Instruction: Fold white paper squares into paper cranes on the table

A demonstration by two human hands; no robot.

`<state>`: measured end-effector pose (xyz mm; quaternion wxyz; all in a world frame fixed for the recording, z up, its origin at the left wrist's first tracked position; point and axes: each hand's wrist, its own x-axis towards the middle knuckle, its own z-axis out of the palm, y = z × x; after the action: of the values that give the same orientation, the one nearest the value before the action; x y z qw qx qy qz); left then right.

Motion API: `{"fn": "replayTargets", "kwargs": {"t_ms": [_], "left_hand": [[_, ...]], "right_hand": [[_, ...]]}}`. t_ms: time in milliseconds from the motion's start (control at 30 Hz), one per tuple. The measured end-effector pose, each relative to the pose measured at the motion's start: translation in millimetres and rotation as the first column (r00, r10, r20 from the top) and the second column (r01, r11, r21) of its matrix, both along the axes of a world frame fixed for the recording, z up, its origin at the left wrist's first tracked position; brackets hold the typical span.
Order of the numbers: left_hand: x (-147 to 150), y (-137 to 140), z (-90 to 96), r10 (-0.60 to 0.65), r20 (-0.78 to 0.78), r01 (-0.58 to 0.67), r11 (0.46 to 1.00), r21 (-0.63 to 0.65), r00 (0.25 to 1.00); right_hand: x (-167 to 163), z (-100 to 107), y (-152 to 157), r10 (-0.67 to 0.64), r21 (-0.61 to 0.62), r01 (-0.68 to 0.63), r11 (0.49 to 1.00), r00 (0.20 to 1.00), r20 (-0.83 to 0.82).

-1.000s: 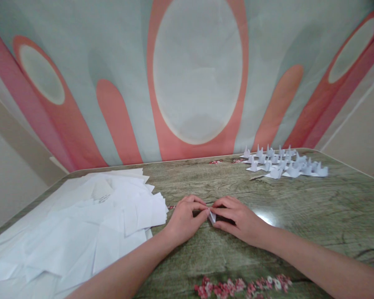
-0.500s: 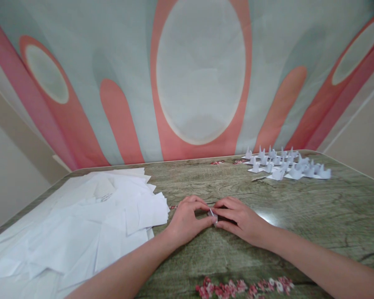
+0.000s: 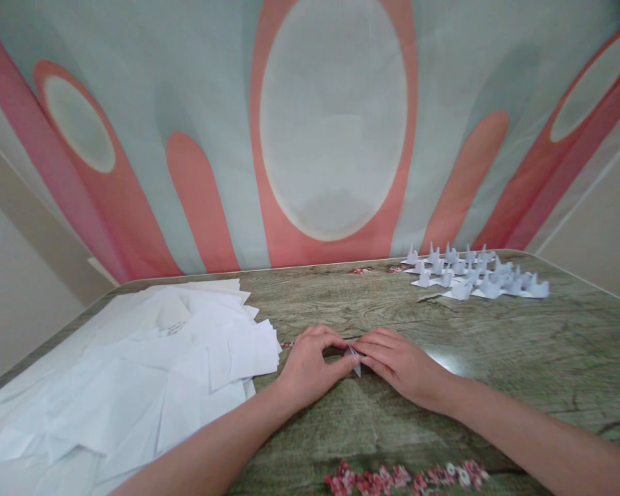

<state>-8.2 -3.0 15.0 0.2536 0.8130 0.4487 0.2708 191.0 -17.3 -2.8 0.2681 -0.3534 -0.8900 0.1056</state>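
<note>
A small folded piece of white paper (image 3: 357, 365) sits between my hands, just above or on the table; its pointed lower end sticks out toward me. My left hand (image 3: 313, 362) pinches it from the left, thumb below and fingers above. From the right, my right hand (image 3: 395, 362) grips its edge with fingertips and thumb pressed close together. My fingers cover much of the folds. Several folded paper cranes (image 3: 488, 279) stand grouped at the back right.
A broad, loose pile of white paper sheets (image 3: 134, 372) covers the left side. The wood-grain table (image 3: 537, 358) has pink flower prints (image 3: 403, 477) near the front. A patterned coral and grey-green backdrop (image 3: 333, 248) rises behind the table's far edge.
My right thumb and fingers have drawn closer together at the paper's right side. The paper's lower point now shows more, jutting toward me. My left hand has barely moved.
</note>
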Motion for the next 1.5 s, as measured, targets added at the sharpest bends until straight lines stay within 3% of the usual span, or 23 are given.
{"fn": "replayTargets", "kwargs": {"t_ms": [200, 567, 1300, 1500], "left_hand": [[3, -3, 3.6, 0.016, -0.037, -0.015, 1.000, 0.022, 0.999], [3, -8, 1.8, 0.011, -0.085, -0.001, 0.994, 0.108, 0.996], [4, -10, 2.0, 0.024, -0.154, 0.000, 0.988, 0.154, 0.988], [5, -9, 3.5, 0.021, -0.148, 0.002, 0.988, 0.153, 0.989]], "right_hand": [[0, -1, -1, -0.057, 0.019, 0.057, 0.998, 0.998, -0.011], [-4, -1, 4, -0.170, -0.197, 0.135, 0.971, 0.970, -0.171], [-5, 4, 9, -0.252, -0.406, 0.125, 0.905, 0.928, -0.275], [-6, 7, 9, -0.235, -0.406, 0.108, 0.907, 0.931, -0.279]]}}
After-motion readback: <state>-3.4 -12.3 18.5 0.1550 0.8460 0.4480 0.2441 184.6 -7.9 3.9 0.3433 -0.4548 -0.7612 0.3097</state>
